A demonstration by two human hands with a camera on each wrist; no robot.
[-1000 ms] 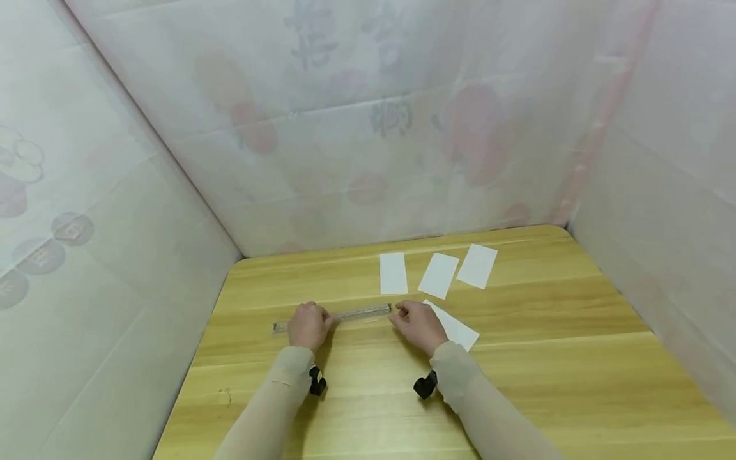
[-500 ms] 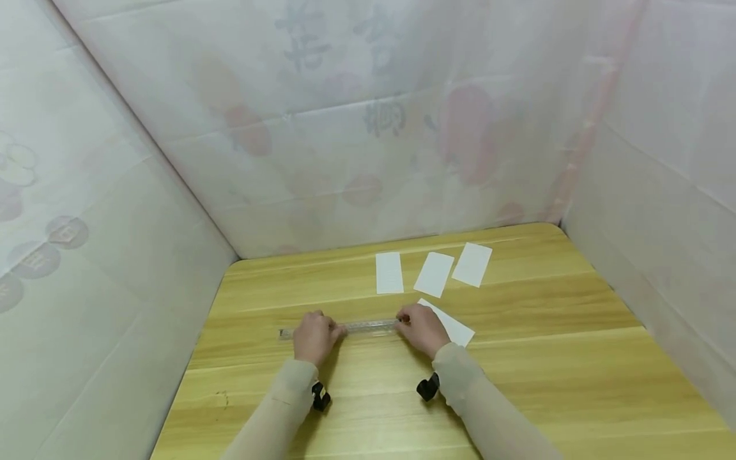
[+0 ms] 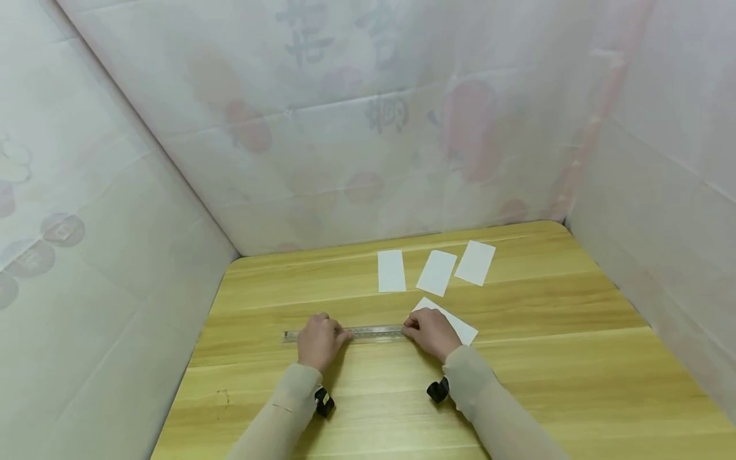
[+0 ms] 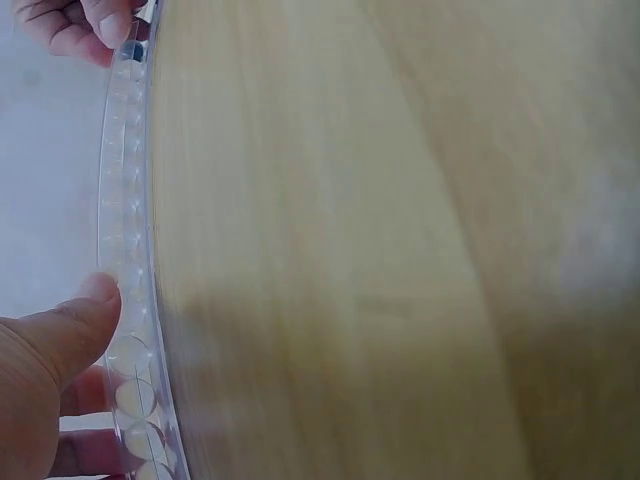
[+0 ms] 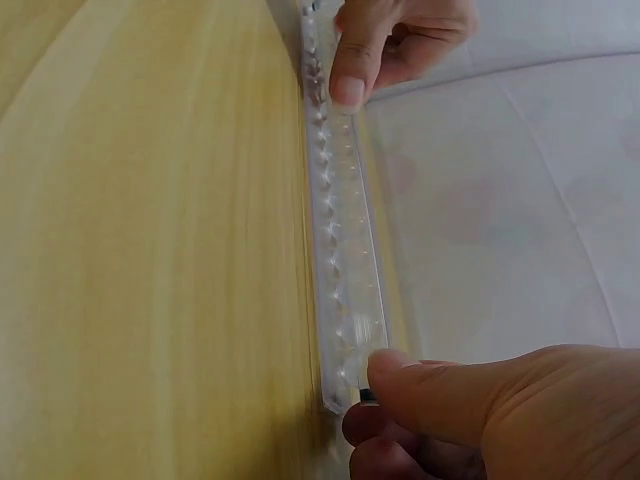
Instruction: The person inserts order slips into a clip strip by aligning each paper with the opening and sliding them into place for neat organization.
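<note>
A long, narrow clear plastic tube [image 3: 376, 332] lies level above or on the table, crosswise in front of the person. Round, clear pieces [image 4: 135, 398] show in a row inside it. My left hand [image 3: 319, 340] grips the tube left of its middle, thumb [image 4: 90, 310] on one side and fingers on the other. My right hand [image 3: 434, 332] pinches the tube's right end between thumb and fingers, by a small dark piece [image 5: 368, 395] there. In the head view the right fingers cover that end. The left end sticks out beyond the left hand.
Several white cards lie on the wooden table [image 3: 546, 370]: one upright card [image 3: 391, 271], two tilted cards to its right, and another card [image 3: 457, 326] partly behind the right hand. Printed cloth walls [image 3: 368, 147] enclose the table's back and sides.
My right hand, apart from the tube's right end a second ago, now pinches it. The left hand and tube have shifted slightly right and nearer the person. The cards stay put.
</note>
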